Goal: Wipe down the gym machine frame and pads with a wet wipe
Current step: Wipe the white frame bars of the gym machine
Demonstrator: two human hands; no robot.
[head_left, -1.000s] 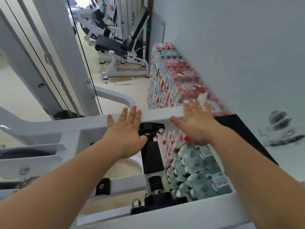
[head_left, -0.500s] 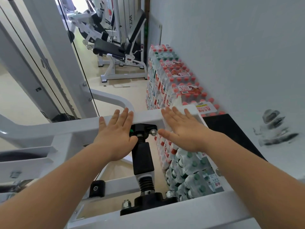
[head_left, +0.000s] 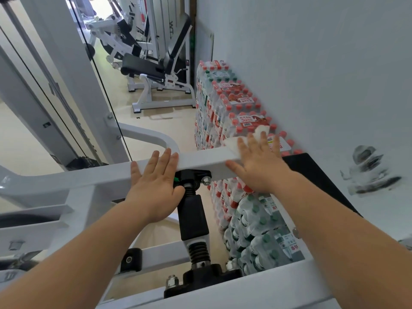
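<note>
Your left hand (head_left: 153,186) lies flat on the bar (head_left: 200,159), fingers straight, nearly together, likely bracing you; at its 3 o'clock your right hand (head_left: 258,168), fingers spread, presses the wipe (head_left: 231,144) onto the bar's top, probably for full contact.
</note>
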